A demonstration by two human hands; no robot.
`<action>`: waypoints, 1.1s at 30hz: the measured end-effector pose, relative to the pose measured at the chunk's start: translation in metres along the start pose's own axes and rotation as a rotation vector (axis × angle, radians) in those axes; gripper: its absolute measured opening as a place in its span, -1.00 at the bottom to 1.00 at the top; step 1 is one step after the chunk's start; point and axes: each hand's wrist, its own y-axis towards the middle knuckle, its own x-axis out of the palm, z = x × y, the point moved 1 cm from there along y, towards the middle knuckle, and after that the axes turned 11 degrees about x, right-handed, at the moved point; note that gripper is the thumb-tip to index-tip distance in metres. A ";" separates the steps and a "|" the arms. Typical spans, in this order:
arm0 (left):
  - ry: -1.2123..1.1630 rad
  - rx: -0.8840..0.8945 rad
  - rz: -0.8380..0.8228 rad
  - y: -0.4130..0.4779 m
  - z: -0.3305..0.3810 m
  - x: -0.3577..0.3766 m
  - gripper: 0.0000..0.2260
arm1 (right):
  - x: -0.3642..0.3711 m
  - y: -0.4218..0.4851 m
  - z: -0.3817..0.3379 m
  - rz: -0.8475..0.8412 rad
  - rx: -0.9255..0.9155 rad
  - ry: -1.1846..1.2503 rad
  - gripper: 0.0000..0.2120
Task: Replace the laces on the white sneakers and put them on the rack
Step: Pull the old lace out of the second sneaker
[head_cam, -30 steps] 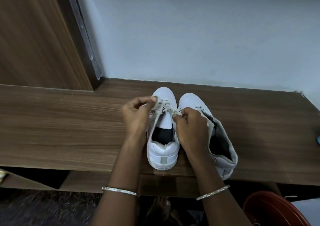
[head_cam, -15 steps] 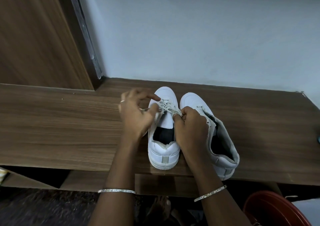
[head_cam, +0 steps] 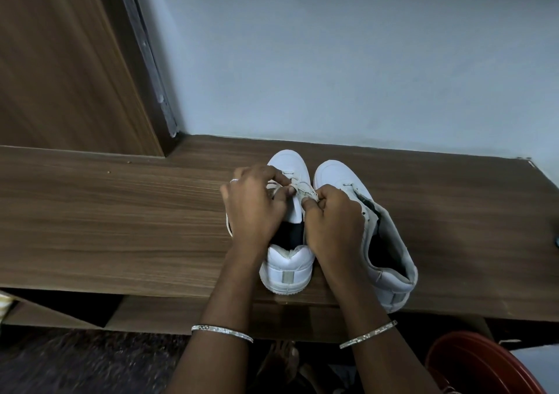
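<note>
Now | L hand point(head_cam: 254, 209) pinches lace point(head_cam: 304, 189) | R hand point(head_cam: 335, 224) pinches lace

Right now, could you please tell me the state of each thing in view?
left sneaker: upright on shelf, partly laced.
right sneaker: beside it, tilted rightward, collar gaping.
lace: pinched by both hands.
left hand: pinching lace.
right hand: pinching lace.

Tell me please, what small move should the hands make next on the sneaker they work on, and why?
Probably pull the lace ends apart to tighten the crossing. The left hand and right hand each pinch the lace above the tongue of the sneaker, and it looks bunched between them.
</note>
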 end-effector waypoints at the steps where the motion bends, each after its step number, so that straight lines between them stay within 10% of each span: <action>1: -0.133 -0.083 0.060 0.000 0.000 0.000 -0.94 | 0.000 0.001 0.000 0.002 -0.001 -0.002 -0.60; 6: -0.751 -0.607 0.419 0.006 -0.014 -0.013 -0.87 | 0.000 0.001 0.001 0.003 -0.014 -0.005 -0.60; 12: -0.892 -1.077 0.575 0.004 -0.039 -0.025 -0.88 | 0.001 0.002 0.001 0.009 -0.014 -0.007 -0.59; 15: -0.553 -0.772 0.571 0.001 -0.042 -0.027 -0.90 | 0.001 0.002 0.001 0.009 -0.007 -0.009 -0.63; 23: -0.022 0.159 -0.110 0.003 -0.005 -0.012 -0.84 | 0.002 0.003 0.002 -0.008 -0.012 -0.007 -0.70; 33: 0.188 0.146 -0.026 0.000 -0.001 -0.001 -0.93 | 0.001 0.004 0.003 -0.002 -0.017 -0.004 -0.60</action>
